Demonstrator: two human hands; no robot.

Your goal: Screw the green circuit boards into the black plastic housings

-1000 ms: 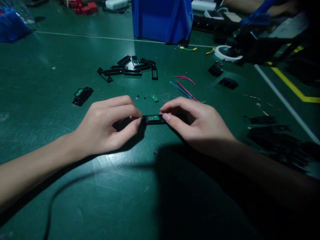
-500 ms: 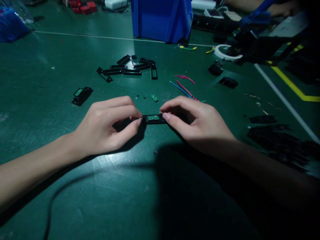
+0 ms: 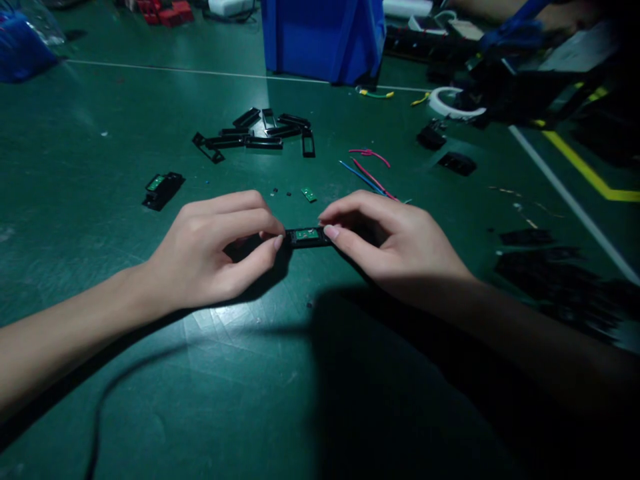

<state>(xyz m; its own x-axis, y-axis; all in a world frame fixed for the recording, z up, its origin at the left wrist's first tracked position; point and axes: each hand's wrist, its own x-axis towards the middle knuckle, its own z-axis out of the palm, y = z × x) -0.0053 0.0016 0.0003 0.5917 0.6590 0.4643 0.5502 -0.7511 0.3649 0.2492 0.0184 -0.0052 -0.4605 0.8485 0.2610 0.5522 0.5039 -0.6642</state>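
Note:
Between my hands, on the green tabletop, lies a small black plastic housing [image 3: 311,244] with a green circuit board [image 3: 307,234] set in it. Thumb and index finger of my left hand [image 3: 225,247] pinch its left end. At the opposite end, my right hand [image 3: 385,240] grips the housing the same way; the fingertips cover both ends. A loose green circuit board [image 3: 309,195] rests just beyond. Off to the left sits another black housing [image 3: 164,191] with a green board on top.
Several black rectangular frames [image 3: 264,143] lie in a loose group farther back. Red and blue wires [image 3: 370,177] are beyond my right hand. A blue bin [image 3: 320,40] stands at the back. Dark parts [image 3: 545,273] are heaped at the right, and a white ring [image 3: 457,105] lies behind them.

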